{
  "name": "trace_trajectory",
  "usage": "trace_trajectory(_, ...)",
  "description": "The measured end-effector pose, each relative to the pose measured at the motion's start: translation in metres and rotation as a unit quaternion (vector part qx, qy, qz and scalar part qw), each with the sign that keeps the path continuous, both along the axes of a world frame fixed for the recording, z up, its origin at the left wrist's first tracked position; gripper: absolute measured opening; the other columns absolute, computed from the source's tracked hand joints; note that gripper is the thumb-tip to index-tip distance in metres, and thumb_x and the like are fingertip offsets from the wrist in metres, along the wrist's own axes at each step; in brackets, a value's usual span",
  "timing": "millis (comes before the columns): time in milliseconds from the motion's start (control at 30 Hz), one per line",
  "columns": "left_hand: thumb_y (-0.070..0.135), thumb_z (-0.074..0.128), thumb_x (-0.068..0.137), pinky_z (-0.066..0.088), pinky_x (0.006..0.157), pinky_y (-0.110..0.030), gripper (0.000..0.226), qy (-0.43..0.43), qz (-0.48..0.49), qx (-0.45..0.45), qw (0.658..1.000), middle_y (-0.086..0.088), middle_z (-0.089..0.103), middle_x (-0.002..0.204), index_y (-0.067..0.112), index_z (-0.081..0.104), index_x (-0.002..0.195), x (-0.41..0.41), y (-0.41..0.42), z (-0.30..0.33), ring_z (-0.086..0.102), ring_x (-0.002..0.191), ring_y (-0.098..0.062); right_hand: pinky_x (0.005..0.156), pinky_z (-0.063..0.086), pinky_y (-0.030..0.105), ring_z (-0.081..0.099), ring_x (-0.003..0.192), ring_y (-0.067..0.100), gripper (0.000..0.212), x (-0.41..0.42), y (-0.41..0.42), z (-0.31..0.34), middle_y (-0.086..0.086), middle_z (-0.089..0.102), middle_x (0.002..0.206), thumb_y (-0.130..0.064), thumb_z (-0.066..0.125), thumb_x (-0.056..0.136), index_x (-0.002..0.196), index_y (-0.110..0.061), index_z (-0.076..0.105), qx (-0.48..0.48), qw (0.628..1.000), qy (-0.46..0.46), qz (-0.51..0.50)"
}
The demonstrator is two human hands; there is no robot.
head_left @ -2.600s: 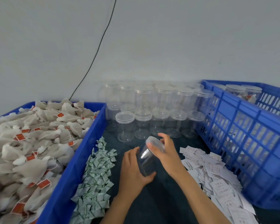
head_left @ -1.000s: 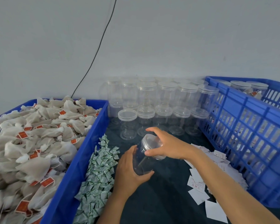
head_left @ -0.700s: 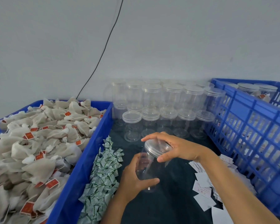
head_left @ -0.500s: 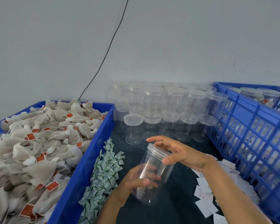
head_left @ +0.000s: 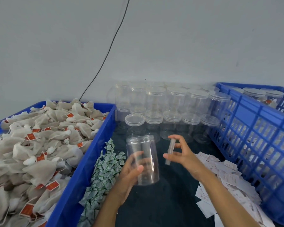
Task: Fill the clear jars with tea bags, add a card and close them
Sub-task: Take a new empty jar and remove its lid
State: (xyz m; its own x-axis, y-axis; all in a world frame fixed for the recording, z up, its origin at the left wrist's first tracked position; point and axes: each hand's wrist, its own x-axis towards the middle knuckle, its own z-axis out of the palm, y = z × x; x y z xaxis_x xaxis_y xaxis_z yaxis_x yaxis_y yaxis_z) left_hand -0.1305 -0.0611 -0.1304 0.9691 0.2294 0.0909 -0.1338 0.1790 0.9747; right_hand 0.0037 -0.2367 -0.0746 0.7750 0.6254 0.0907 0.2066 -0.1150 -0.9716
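Dark surface (head_left: 170, 202) is lying open between the hands and the near edge. Left tub (head_left: 88, 161) wall and the green packets (head_left: 105, 169) are closing the left side; blue crate (head_left: 252, 145) and scattered cards (head_left: 228, 177) are closing the right. Rows of lidded jars (head_left: 170, 112) are blocking the back, against the wall.

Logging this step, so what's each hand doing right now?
Left hand: holding the open jar.
Right hand: holding the lid.

Black cable (head_left: 105, 58) down grey wall (head_left: 187, 38); green-white sachets (head_left: 103, 171) beside blue tray (head_left: 82, 177).
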Motion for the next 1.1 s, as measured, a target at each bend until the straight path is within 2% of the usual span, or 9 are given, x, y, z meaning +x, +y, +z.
trace_trajectory(100, 0.027, 0.078, 0.066, 0.053, 0.094, -0.039, 0.075, -0.001, 0.065, 0.040, 0.997, -0.001, 0.063, 0.127, 0.023, 0.043, 0.132, 0.004, 0.000, -0.005, 0.063, 0.114, -0.014, 0.079, 0.048, 0.021, 0.057, 0.103, 0.022, 0.066, -0.006, 0.010, -0.034, 0.010, 0.047, 0.118, -0.010, 0.086, 0.068, 0.109, -0.022, 0.035, 0.014, 0.994, -0.022, -0.108)
trace_trajectory(367, 0.039, 0.093, 0.046, 0.039, 0.095, -0.007, 0.103, 0.031, 0.110, 0.224, 0.968, 0.017, 0.047, 0.135, 0.029, 0.028, 0.126, 0.016, -0.006, -0.025, 0.046, 0.119, 0.014, 0.084, 0.039, 0.028, 0.046, 0.101, 0.018, 0.065, -0.018, 0.017, -0.086, -0.001, 0.046, 0.107, -0.031, 0.087, 0.066, 0.105, -0.014, 0.039, -0.083, 0.964, -0.147, -0.206)
trace_trajectory(467, 0.045, 0.092, 0.048, 0.041, 0.101, -0.016, 0.100, 0.053, 0.148, 0.257, 0.953, 0.017, 0.049, 0.133, 0.037, 0.027, 0.124, 0.018, -0.011, -0.023, 0.048, 0.120, 0.007, 0.099, 0.036, 0.035, 0.042, 0.117, 0.025, 0.075, -0.019, 0.018, -0.091, 0.007, 0.044, 0.124, -0.024, 0.086, 0.068, 0.126, -0.008, 0.042, -0.122, 0.952, -0.183, -0.215)
trace_trajectory(567, 0.035, 0.092, 0.053, 0.040, 0.108, -0.028, 0.100, 0.074, 0.176, 0.253, 0.948, 0.015, 0.048, 0.137, 0.036, 0.032, 0.132, 0.018, -0.017, -0.014, 0.046, 0.126, 0.001, 0.114, 0.015, 0.048, 0.028, 0.139, 0.037, 0.082, -0.014, 0.023, -0.096, 0.018, 0.038, 0.142, -0.007, 0.080, 0.066, 0.138, -0.005, 0.040, -0.175, 0.938, -0.229, -0.192)
trace_trajectory(633, 0.027, 0.092, 0.057, 0.039, 0.108, -0.027, 0.095, 0.108, 0.189, 0.263, 0.940, 0.013, 0.046, 0.137, 0.033, 0.035, 0.133, 0.016, -0.021, -0.001, 0.045, 0.128, -0.004, 0.117, 0.005, 0.046, 0.020, 0.144, 0.037, 0.085, -0.011, 0.031, -0.088, 0.019, 0.034, 0.148, 0.006, 0.075, 0.065, 0.141, -0.004, 0.039, -0.160, 0.947, -0.197, -0.194)
trace_trajectory(700, 0.022, 0.090, 0.062, 0.036, 0.111, -0.028, 0.096, 0.164, 0.178, 0.298, 0.923, 0.004, 0.040, 0.141, 0.022, 0.033, 0.139, 0.014, -0.021, 0.015, 0.040, 0.135, -0.013, 0.118, 0.013, 0.041, 0.024, 0.143, 0.036, 0.079, -0.013, 0.037, -0.075, 0.021, 0.036, 0.148, 0.018, 0.065, 0.071, 0.143, -0.003, 0.039, -0.058, 0.975, -0.092, -0.192)
trace_trajectory(800, 0.018, 0.077, 0.080, 0.038, 0.109, -0.032, 0.076, 0.269, 0.156, 0.434, 0.846, -0.013, 0.041, 0.142, 0.004, 0.034, 0.140, 0.009, -0.014, 0.050, 0.044, 0.131, -0.025, 0.107, 0.027, 0.024, 0.033, 0.136, 0.022, 0.076, -0.037, 0.045, -0.067, 0.012, 0.034, 0.151, 0.008, 0.060, 0.077, 0.146, -0.007, 0.031, 0.101, 0.979, -0.071, -0.160)
trace_trajectory(933, 0.003, 0.056, 0.090, 0.048, 0.086, -0.035, 0.032, 0.306, 0.187, 0.565, 0.743, -0.013, 0.060, 0.121, 0.006, 0.053, 0.122, 0.011, 0.005, 0.106, 0.060, 0.109, -0.029, 0.101, 0.031, 0.004, 0.039, 0.127, 0.010, 0.087, -0.062, 0.054, -0.071, 0.010, 0.034, 0.144, -0.002, 0.052, 0.068, 0.149, -0.006, 0.017, 0.164, 0.975, -0.100, -0.112)
trace_trajectory(1100, 0.007, 0.051, 0.094, 0.045, 0.077, -0.033, 0.028, 0.313, 0.289, 0.625, 0.654, -0.011, 0.062, 0.117, 0.006, 0.053, 0.122, 0.021, 0.056, 0.163, 0.061, 0.107, -0.029, 0.094, 0.037, 0.002, 0.050, 0.109, -0.016, 0.094, -0.057, 0.063, -0.074, 0.016, 0.042, 0.136, 0.028, 0.057, 0.076, 0.144, -0.022, 0.015, 0.176, 0.977, -0.088, -0.086)
